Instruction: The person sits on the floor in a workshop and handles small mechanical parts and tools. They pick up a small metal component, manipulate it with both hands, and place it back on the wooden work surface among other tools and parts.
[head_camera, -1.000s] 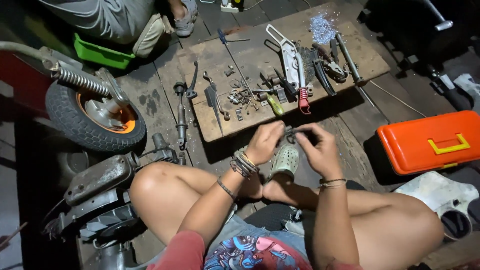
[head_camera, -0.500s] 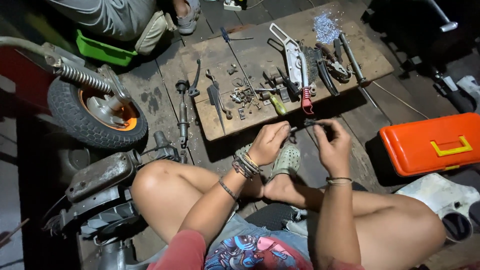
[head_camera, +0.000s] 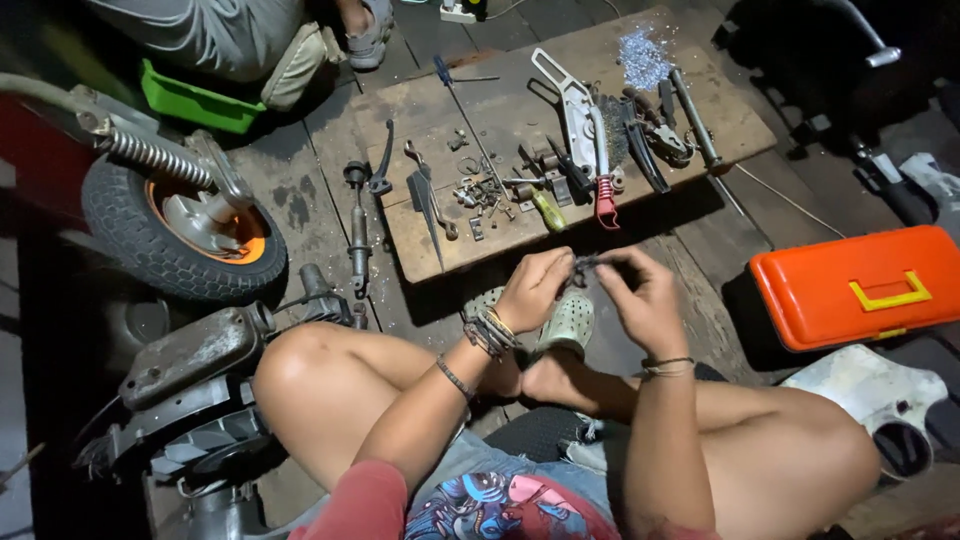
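I sit cross-legged on a wooden floor. My left hand and my right hand meet in front of me, both pinching a small dark metal part held between the fingertips. What the part is cannot be made out. Both wrists wear bracelets. Just beyond my hands lies a wooden board strewn with several tools, bolts and small metal pieces, among them a red-handled tool and a screwdriver.
A small wheel with an orange hub and a spring stands at left, above an engine part. An orange toolbox lies at right. Another person sits at the top, beside a green tray.
My hands have stayed together on the small part, with the fingers shifting slightly around it. The view has drifted a little.
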